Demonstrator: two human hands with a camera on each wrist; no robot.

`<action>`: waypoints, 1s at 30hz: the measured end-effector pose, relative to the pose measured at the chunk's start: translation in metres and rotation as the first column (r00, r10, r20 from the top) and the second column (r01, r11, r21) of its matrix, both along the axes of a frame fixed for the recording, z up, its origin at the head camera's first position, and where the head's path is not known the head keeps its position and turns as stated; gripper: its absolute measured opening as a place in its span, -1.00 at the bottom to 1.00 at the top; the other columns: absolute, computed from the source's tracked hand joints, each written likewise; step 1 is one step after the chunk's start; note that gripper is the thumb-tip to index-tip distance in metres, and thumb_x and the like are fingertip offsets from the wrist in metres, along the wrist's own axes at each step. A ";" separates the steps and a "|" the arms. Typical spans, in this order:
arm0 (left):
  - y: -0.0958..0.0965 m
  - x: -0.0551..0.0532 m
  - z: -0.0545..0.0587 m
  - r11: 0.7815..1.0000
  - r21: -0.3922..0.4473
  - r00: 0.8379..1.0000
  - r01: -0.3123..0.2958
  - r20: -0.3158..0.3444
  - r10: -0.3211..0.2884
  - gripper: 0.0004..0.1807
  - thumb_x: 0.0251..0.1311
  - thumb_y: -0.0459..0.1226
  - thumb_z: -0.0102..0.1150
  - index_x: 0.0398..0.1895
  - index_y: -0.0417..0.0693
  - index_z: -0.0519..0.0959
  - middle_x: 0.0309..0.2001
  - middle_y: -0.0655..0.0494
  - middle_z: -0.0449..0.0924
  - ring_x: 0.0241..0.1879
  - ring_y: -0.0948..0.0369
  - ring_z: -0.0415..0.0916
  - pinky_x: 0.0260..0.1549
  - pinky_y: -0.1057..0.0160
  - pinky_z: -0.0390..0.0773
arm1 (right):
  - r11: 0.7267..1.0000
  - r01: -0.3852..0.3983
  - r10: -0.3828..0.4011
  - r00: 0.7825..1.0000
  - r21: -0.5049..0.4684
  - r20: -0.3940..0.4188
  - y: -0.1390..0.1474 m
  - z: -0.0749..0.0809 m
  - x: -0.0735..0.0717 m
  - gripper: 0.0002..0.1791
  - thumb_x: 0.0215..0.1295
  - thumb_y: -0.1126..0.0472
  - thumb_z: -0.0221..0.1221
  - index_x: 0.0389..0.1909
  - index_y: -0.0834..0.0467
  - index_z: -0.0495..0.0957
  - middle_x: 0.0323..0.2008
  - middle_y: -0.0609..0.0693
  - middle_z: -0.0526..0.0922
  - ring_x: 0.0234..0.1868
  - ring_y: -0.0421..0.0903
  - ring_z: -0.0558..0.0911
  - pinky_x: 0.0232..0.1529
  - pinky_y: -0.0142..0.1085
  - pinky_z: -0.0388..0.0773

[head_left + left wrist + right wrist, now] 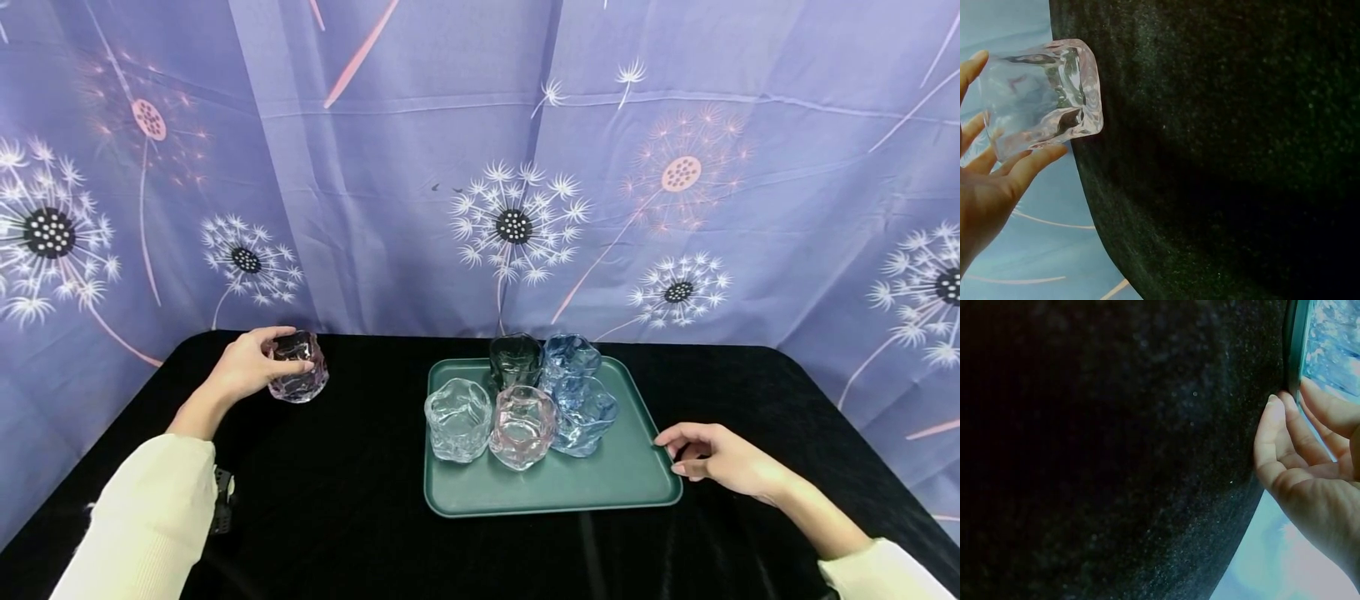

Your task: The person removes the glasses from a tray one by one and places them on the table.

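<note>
At the far left of the table, my left hand (242, 367) grips a pinkish-purple glass (302, 379) with a wavy, dented wall. In the left wrist view the fingers and thumb go round that glass (1047, 94), its thick base toward the black cloth. My right hand (720, 458) pinches the right rim of a green tray (487, 493). On the tray stand a clear glass (459, 425), a pale pink glass (522, 429), a dark grey glass (516, 354) and two blue glasses (585, 421), the rear ones partly hidden.
A black cloth (337, 500) covers the table under the tray. Behind the table and along its sides hangs a purple-blue curtain (405, 208) with dandelion prints. The glasses on the tray stand close together toward its left and back.
</note>
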State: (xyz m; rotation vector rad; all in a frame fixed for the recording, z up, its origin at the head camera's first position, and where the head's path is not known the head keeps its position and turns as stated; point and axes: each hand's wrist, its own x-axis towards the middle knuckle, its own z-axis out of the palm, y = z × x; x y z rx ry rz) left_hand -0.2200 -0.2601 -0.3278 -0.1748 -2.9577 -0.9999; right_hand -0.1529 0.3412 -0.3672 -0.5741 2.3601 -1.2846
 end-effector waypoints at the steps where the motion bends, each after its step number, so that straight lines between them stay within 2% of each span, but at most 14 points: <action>1: 0.000 0.000 0.000 1.000 0.003 1.000 0.001 0.000 -0.001 -0.13 -0.02 0.01 0.30 0.24 -0.36 0.24 -0.01 -0.38 0.36 -0.09 -0.14 0.33 -0.11 -0.12 0.34 | 1.000 0.001 -0.001 1.000 0.001 0.000 0.000 0.000 0.000 -0.63 0.18 0.41 0.12 0.00 0.47 0.37 -0.26 0.24 0.45 -0.41 -0.19 0.47 -0.49 -0.29 0.47; 8: -0.002 0.003 0.000 0.999 0.039 0.999 0.027 0.029 -0.028 -0.11 -0.02 0.00 0.30 0.28 -0.33 0.18 0.19 -0.41 0.16 0.12 -0.26 0.16 0.03 -0.21 0.20 | 1.000 0.007 -0.007 1.000 0.008 -0.006 0.000 0.000 0.000 -0.63 0.17 0.40 0.13 -0.01 0.46 0.38 -0.27 0.23 0.44 -0.42 -0.19 0.46 -0.49 -0.29 0.47; 15: -0.003 0.006 0.003 0.999 0.007 0.999 0.041 -0.007 -0.041 -0.12 -0.04 -0.02 0.32 0.27 -0.33 0.21 0.14 -0.37 0.24 0.09 -0.20 0.21 0.01 -0.18 0.22 | 1.000 -0.014 0.014 1.000 -0.013 -0.014 0.000 -0.002 -0.001 -0.63 0.16 0.42 0.12 -0.02 0.49 0.37 -0.29 0.25 0.44 -0.46 -0.21 0.45 -0.52 -0.28 0.45; 23: -0.001 0.014 0.013 0.999 -0.015 0.999 0.047 -0.024 -0.047 -0.12 -0.08 0.00 0.35 0.24 -0.34 0.25 0.21 -0.40 0.17 0.17 -0.25 0.11 0.05 -0.20 0.17 | 1.000 -0.016 0.015 1.000 -0.021 -0.017 0.000 -0.001 -0.001 -0.64 0.16 0.43 0.12 -0.03 0.50 0.37 -0.29 0.22 0.45 -0.46 -0.22 0.45 -0.53 -0.28 0.45; 30: 0.009 0.020 0.019 0.993 -0.092 0.993 0.071 -0.086 -0.079 -0.14 -0.13 -0.02 0.38 0.18 -0.36 0.31 0.16 -0.43 0.21 0.14 -0.26 0.16 0.03 -0.19 0.20 | 0.999 -0.022 0.022 1.000 -0.031 -0.022 0.000 -0.002 -0.001 -0.66 0.16 0.45 0.11 -0.04 0.51 0.37 -0.30 0.23 0.45 -0.48 -0.22 0.43 -0.55 -0.27 0.43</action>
